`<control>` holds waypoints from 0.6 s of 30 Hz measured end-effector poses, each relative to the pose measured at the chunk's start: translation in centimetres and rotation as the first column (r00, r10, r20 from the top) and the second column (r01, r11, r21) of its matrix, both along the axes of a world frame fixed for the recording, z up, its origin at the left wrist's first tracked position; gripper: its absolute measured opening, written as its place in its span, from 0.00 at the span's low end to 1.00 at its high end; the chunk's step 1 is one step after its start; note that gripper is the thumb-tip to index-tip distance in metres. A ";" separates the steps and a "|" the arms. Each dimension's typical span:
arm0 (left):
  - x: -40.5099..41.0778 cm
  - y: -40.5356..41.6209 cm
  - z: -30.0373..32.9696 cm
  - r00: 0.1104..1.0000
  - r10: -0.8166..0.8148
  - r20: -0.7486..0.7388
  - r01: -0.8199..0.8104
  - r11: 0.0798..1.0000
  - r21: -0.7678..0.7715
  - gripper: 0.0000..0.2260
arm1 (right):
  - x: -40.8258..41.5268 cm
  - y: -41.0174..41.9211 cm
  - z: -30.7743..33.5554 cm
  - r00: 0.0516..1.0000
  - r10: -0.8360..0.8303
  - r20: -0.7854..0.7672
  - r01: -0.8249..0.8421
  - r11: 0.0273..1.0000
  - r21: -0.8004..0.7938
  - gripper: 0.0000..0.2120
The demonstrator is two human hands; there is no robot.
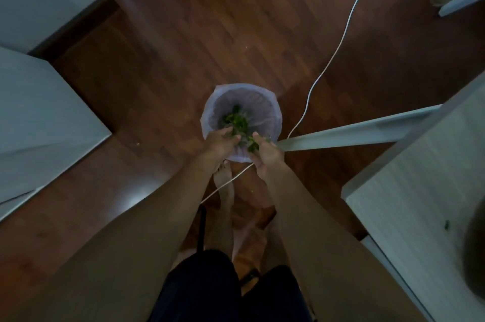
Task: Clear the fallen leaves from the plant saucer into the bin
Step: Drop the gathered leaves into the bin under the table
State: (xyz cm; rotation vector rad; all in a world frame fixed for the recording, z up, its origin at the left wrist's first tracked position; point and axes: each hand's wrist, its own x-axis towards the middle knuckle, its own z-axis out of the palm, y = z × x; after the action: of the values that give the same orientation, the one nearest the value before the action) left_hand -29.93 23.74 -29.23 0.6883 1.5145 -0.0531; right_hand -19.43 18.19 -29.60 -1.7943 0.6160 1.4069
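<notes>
A round bin [241,93] lined with a pale plastic bag stands on the wooden floor below me. Green leaves [237,120] lie inside it. My left hand [221,144] hovers over the bin's near rim with its fingers spread, leaves falling just beyond the fingertips. My right hand [266,153] is over the near right rim and still has a few green leaves [253,147] at its fingertips. The plant saucer is not clearly in view.
A white cable [338,46] snakes across the floor past the bin and under my arms. A white table [420,177] with a leg [354,135] stands at the right, with a small leaf [446,224] on it. White furniture [39,111] fills the left. My bare feet [224,190] are near the bin.
</notes>
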 end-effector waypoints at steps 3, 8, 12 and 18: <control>0.0 0.0 0.6 1.000 -0.014 -0.003 0.014 1.000 0.020 0.20 | -0.1 0.0 0.0 0.999 0.044 -0.019 -0.044 0.999 -0.011 0.14; 0.1 0.6 0.8 0.982 -0.165 -0.089 0.171 0.983 0.061 0.17 | -0.1 0.8 1.2 0.997 0.073 -0.030 -0.074 0.997 -0.013 0.22; 0.0 1.2 1.8 0.926 -0.331 -0.184 0.364 0.911 0.193 0.13 | -0.2 1.1 1.3 0.989 0.146 -0.010 -0.146 0.989 0.002 0.24; -0.1 1.7 2.8 0.899 -0.330 -0.288 0.420 0.837 0.350 0.12 | 0.3 1.6 2.8 0.981 0.191 0.033 -0.191 0.982 0.002 0.20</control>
State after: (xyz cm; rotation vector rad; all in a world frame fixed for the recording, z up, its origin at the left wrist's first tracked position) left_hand -30.06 25.45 -26.47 1.3540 1.5922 -0.1195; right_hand -19.14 19.82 -26.78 -1.9096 0.4315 1.5003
